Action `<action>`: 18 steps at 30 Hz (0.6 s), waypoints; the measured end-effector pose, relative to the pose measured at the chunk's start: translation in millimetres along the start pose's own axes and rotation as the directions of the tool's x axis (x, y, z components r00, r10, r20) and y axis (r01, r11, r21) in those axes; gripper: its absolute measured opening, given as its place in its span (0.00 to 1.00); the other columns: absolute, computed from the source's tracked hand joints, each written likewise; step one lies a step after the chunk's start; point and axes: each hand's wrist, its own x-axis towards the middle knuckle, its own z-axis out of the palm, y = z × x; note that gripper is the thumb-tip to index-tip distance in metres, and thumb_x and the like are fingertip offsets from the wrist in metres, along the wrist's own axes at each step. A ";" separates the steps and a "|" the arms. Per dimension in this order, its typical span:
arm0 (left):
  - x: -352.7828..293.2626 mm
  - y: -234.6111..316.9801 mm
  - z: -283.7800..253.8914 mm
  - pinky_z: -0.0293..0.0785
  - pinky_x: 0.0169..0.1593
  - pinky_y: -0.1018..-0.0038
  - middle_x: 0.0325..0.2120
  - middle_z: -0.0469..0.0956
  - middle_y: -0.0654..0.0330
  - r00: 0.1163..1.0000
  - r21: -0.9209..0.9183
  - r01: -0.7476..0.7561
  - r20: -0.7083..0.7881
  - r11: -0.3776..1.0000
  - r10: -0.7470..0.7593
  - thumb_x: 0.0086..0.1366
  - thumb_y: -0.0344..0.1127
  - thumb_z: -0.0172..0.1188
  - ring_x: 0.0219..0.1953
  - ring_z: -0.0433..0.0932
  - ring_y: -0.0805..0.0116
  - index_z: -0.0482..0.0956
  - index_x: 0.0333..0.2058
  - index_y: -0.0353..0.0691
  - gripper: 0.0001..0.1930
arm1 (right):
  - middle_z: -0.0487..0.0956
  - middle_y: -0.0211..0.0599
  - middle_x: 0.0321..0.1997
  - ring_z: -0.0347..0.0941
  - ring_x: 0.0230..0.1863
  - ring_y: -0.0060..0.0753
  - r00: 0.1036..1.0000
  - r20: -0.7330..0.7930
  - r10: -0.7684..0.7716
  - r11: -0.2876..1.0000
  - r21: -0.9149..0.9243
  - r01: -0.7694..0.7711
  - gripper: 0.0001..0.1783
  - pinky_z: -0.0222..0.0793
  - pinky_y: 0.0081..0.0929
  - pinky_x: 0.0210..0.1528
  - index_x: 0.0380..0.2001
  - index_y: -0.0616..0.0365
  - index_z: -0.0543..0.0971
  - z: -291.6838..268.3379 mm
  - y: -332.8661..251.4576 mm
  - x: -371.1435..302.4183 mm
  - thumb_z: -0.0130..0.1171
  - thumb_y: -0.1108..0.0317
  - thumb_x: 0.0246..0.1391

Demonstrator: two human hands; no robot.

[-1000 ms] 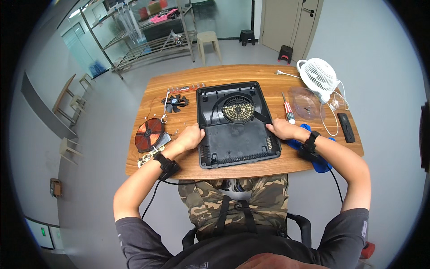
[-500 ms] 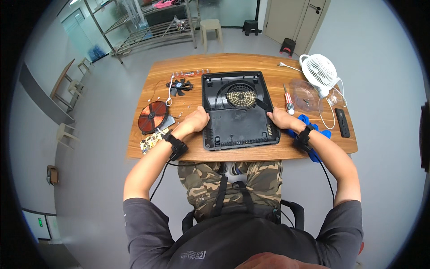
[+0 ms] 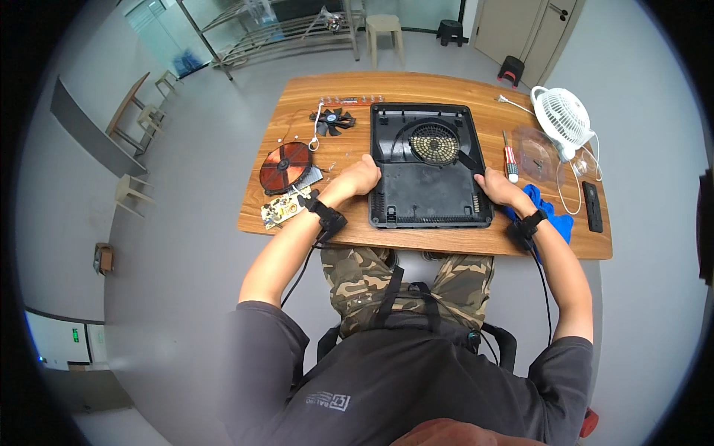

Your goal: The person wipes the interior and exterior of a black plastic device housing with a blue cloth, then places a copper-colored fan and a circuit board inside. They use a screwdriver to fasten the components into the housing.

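Holding the black plastic housing point(image 3: 424, 195) flat on the surface point(image 3: 424, 237), exactly between the left hand point(image 3: 361, 176) and the right hand point(image 3: 497, 187), both curled nearly closed upon its opposite side edges, around mid-length. Cannot tell how far reaching underneath.

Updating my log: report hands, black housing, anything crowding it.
Left hand and right hand gripping black housing, opposite side edges. Housing apparently resting on table, round grille showing. Blue fabric, screwdriver close on right.
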 end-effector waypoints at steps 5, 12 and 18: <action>1.7 -2.4 0.2 0.72 0.57 0.50 0.47 0.79 0.30 0.998 0.013 -0.065 -0.020 0.998 0.065 0.75 0.48 0.45 0.53 0.78 0.34 0.66 0.52 0.22 0.27 | 0.79 0.76 0.43 0.76 0.51 0.71 1.000 0.007 0.021 1.000 0.021 -0.021 0.30 0.71 0.53 0.54 0.39 0.78 0.77 -8.6 -5.0 -8.2 0.48 0.52 0.71; 2.5 -12.1 -1.4 0.73 0.55 0.50 0.43 0.79 0.27 0.993 0.044 -0.112 -0.031 0.993 0.114 0.76 0.47 0.45 0.50 0.78 0.32 0.66 0.50 0.19 0.27 | 0.80 0.74 0.42 0.77 0.50 0.70 1.000 0.024 -0.007 0.997 0.078 0.006 0.29 0.72 0.53 0.52 0.40 0.78 0.77 -12.6 -9.8 -9.7 0.48 0.53 0.71; -4.7 1.9 -7.3 0.72 0.57 0.51 0.46 0.79 0.28 0.997 0.109 -0.069 -0.032 0.992 0.073 0.76 0.48 0.44 0.53 0.77 0.33 0.67 0.50 0.21 0.27 | 0.80 0.73 0.41 0.78 0.48 0.70 0.999 -0.037 -0.005 0.993 0.115 0.009 0.28 0.72 0.53 0.50 0.38 0.77 0.77 0.0 -0.3 -5.1 0.47 0.54 0.71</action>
